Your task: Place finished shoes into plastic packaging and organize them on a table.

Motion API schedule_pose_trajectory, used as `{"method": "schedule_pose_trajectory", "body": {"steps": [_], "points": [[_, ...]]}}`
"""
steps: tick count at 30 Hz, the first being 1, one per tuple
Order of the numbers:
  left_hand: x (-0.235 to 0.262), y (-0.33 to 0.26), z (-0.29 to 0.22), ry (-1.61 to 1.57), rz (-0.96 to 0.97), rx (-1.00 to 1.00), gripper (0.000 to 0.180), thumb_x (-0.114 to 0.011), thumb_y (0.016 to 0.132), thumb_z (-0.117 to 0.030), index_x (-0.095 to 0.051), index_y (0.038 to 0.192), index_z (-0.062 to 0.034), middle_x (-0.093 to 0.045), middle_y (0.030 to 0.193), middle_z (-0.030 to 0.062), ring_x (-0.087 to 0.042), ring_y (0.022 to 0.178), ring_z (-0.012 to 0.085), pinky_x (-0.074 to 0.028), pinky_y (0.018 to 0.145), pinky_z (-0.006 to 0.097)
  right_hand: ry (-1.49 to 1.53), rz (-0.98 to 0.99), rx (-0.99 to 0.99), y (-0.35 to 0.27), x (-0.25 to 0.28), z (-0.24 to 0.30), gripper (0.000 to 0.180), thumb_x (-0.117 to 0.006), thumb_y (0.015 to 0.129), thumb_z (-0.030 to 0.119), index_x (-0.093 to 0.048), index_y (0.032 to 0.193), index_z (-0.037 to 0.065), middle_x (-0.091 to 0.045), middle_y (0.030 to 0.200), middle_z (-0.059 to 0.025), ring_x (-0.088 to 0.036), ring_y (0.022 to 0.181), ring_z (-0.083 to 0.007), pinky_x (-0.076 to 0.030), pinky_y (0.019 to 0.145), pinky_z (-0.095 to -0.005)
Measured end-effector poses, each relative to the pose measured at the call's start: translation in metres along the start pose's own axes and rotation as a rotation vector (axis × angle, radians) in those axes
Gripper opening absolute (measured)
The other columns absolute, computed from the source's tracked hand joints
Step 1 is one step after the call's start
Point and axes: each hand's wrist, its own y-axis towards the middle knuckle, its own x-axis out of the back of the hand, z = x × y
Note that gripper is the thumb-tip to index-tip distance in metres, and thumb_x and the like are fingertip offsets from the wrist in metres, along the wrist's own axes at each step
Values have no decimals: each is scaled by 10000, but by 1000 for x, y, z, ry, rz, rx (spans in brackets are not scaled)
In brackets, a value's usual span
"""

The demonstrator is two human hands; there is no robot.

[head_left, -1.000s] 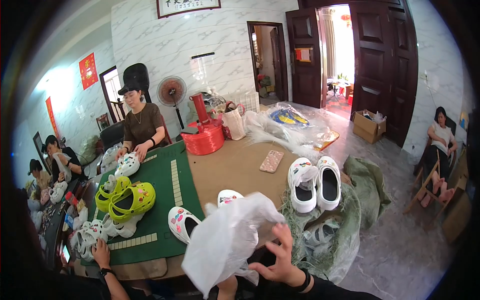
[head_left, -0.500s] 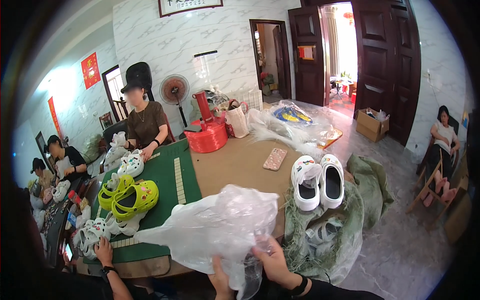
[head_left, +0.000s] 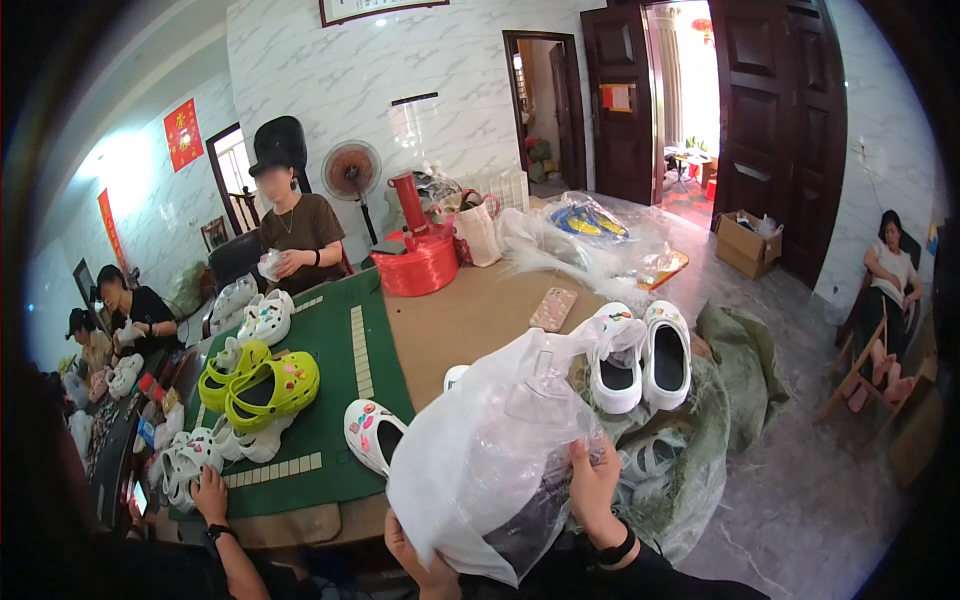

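1. Far left at the table edge: a co-worker's hand (head_left: 210, 493) with a dark wristband rests by a cluster of white clogs (head_left: 180, 462). Not mine.
2. Left of centre, on the green mat (head_left: 330, 400): a pair of lime-green clogs (head_left: 258, 378), more white clogs (head_left: 262, 318) behind them, and one white clog with coloured charms (head_left: 372, 433) at the mat's right edge.
3. Behind the mat: a person in a brown shirt (head_left: 295, 235) sits across from me, holding something small and pale. Red spool of cord (head_left: 420, 262) just right of them, a standing fan (head_left: 351, 172) behind.
4. Bottom centre: my left hand (head_left: 425, 558), fingers curled, gripping the lower edge of the clear plastic bag (head_left: 500, 450). Hand partly hidden by the bag.
5. Centre: the bag is up off the table between my hands, puffed out, in front of the brown tabletop (head_left: 470, 320). Can't tell what's inside.
6. Right of centre: my right hand (head_left: 592, 490), black band on the wrist, closed on the bag's right side, fingers pressed into the plastic.
7. Just beyond the bag: a pair of white clogs (head_left: 640, 355) standing on an olive sack (head_left: 735, 360).
8. Far right: a cardboard box (head_left: 745, 245) on the floor by the dark door; a person seated on a chair (head_left: 880, 290).
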Motion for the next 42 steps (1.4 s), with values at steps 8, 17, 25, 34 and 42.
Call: {"method": "schedule_pose_trajectory", "body": {"steps": [8,17,25,34,42], "points": [[8,18,-13,431,-66,-150,165,-455,978,-170,-455,862,-52,-462,705,-33,-444,695,37,-363,659,187,214,293,-430,24,8,3,235,-564,918,198,-588,1006,-18,-603,766,-10,-544,627,-83,-428,568,-225],[5,4,15,824,-76,-576,568,-639,830,-183,-337,1250,51,-423,1203,157,-448,1072,242,-414,859,354,442,309,-491,34,2,4,161,-555,912,181,-592,937,27,-618,817,-13,-584,710,-95,-460,650,-228],[4,-17,8,1064,512,-1153,457,-517,824,-600,-544,1069,-215,-495,1119,116,-480,1022,304,-363,890,474,297,216,-255,31,-20,17,123,-543,922,174,-578,885,62,-556,726,23,-499,601,-53,-399,545,-211],[0,-19,-9,1192,493,-1184,423,-805,648,-197,-594,1015,-205,-543,1044,68,-523,941,239,-420,819,372,368,163,-80,9,-50,11,123,-508,943,167,-558,998,68,-574,852,19,-530,731,-54,-419,625,-199],[34,0,-20,1056,-160,-1000,276,-731,680,-19,-568,902,-1,-516,971,164,-520,814,293,-435,732,370,368,496,69,3,-78,10,317,-492,914,40,-414,1220,21,-525,1031,-60,-503,931,-128,-407,834,-260]]}}
